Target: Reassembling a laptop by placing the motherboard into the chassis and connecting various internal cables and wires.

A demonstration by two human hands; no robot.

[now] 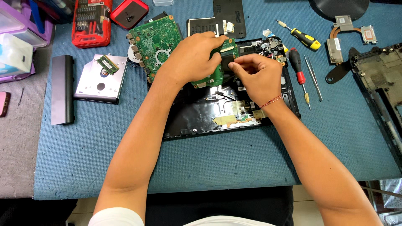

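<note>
The green circuit board (157,44), flat and densely dotted with small components and metal ports along its left edge, lies tilted over the open black laptop base (197,117) at the mat's twelve o'clock. The left hand (192,56) grips the board's right end, fingers closed over it. The right hand (255,75) pinches a small dark part at the board's edge, fingertips together. A red-handled screwdriver (298,71) lies at three o'clock on the textured blue mat (83,155).
</note>
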